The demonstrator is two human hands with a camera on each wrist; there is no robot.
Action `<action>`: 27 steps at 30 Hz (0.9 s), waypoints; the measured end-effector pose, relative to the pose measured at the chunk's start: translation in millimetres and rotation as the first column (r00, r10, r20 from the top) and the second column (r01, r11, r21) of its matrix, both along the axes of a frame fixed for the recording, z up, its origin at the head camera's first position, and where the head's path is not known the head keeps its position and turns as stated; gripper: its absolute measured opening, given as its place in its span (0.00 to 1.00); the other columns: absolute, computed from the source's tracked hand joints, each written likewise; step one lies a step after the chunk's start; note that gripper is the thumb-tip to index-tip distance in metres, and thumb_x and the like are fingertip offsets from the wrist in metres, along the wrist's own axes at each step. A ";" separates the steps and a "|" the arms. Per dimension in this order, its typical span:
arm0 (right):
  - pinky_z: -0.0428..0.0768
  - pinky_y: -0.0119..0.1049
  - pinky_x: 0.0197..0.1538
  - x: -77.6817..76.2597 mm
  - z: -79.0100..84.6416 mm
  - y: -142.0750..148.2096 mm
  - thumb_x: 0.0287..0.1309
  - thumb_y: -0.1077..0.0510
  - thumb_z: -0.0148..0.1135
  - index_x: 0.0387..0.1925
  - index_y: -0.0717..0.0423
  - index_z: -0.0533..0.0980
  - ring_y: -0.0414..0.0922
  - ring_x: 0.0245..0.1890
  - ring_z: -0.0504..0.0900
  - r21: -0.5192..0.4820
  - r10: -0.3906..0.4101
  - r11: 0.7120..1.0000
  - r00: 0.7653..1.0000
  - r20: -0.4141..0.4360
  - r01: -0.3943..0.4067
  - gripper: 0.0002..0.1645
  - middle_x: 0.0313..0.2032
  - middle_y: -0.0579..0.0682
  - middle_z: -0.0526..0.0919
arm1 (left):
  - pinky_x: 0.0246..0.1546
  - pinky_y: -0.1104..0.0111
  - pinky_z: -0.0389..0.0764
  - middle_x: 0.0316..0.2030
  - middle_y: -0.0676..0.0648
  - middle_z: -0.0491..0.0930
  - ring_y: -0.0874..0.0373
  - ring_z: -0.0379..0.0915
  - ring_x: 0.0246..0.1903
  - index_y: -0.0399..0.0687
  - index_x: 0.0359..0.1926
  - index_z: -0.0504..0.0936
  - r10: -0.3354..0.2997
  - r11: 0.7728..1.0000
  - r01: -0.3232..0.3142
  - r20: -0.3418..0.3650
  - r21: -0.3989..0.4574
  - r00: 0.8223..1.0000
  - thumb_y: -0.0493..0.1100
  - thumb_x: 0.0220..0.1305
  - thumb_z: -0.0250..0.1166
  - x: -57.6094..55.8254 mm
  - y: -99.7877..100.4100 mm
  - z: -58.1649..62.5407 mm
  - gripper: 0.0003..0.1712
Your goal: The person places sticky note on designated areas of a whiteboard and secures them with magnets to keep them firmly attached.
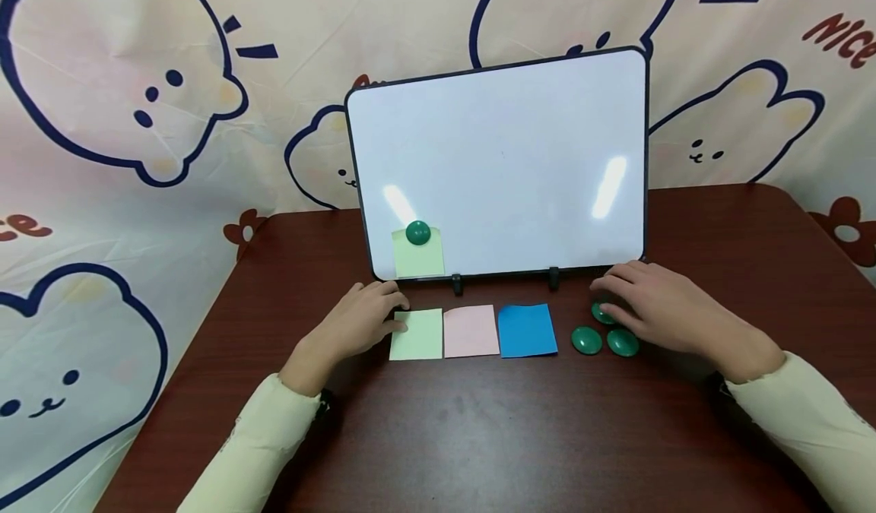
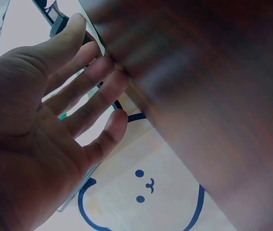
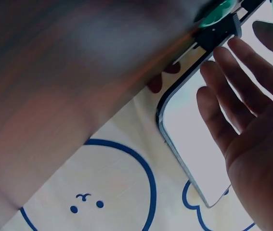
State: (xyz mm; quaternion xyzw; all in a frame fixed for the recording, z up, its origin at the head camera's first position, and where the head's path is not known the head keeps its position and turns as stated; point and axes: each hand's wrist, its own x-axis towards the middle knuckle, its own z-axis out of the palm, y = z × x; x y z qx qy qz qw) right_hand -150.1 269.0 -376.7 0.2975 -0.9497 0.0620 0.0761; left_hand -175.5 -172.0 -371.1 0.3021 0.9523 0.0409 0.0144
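My left hand (image 1: 361,319) is beside a light green sticky note (image 1: 419,338), its thumb at the note's left edge; whether it touches is unclear. In the left wrist view its fingers (image 2: 90,103) are loosely bent, with nothing gripped. My right hand (image 1: 660,304) hovers around a green round magnet (image 1: 602,314), which it partly covers. The right wrist view shows those fingers (image 3: 223,96) relaxed and apart. Another green magnet (image 1: 586,340) and a third magnet (image 1: 623,343) lie just in front. A pink sticky note (image 1: 471,331) and a blue sticky note (image 1: 528,331) continue the row.
A whiteboard (image 1: 506,163) stands behind the notes on small black feet (image 1: 553,278). At its lower left, a green magnet (image 1: 418,232) sits on a light green note (image 1: 419,258). The dark wooden table (image 1: 493,437) meets a cartoon-printed cloth (image 1: 205,194) behind.
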 end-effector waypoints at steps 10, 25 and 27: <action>0.82 0.49 0.52 1.2 0.6 4.7 0.59 0.46 0.69 0.52 0.45 0.80 0.46 0.49 0.80 -0.013 0.013 1.000 0.997 0.080 -0.012 0.20 0.48 0.45 0.82 | 0.35 0.67 0.69 0.39 0.50 0.81 0.58 0.76 0.38 0.48 0.44 0.86 -0.005 0.998 0.002 0.032 0.067 0.999 0.45 0.58 0.74 -1.8 -0.1 -1.4 0.13; 0.82 0.48 0.48 -7.4 -0.1 7.0 0.56 0.40 0.70 0.50 0.44 0.82 0.42 0.44 0.80 0.021 -0.032 0.999 0.979 0.199 0.029 0.22 0.45 0.43 0.82 | 0.34 0.68 0.73 0.38 0.51 0.76 0.60 0.70 0.32 0.49 0.43 0.79 0.075 0.989 -0.097 0.192 0.110 0.979 0.49 0.56 0.75 -2.5 2.3 -1.2 0.18; 0.82 0.48 0.47 -8.0 0.2 7.5 0.57 0.42 0.71 0.50 0.44 0.82 0.41 0.43 0.80 0.015 -0.029 1.000 0.977 0.212 0.027 0.21 0.45 0.42 0.82 | 0.35 0.68 0.74 0.38 0.51 0.76 0.60 0.71 0.33 0.50 0.43 0.77 0.096 0.986 -0.122 0.219 0.111 0.971 0.48 0.58 0.74 -2.6 2.6 -1.5 0.17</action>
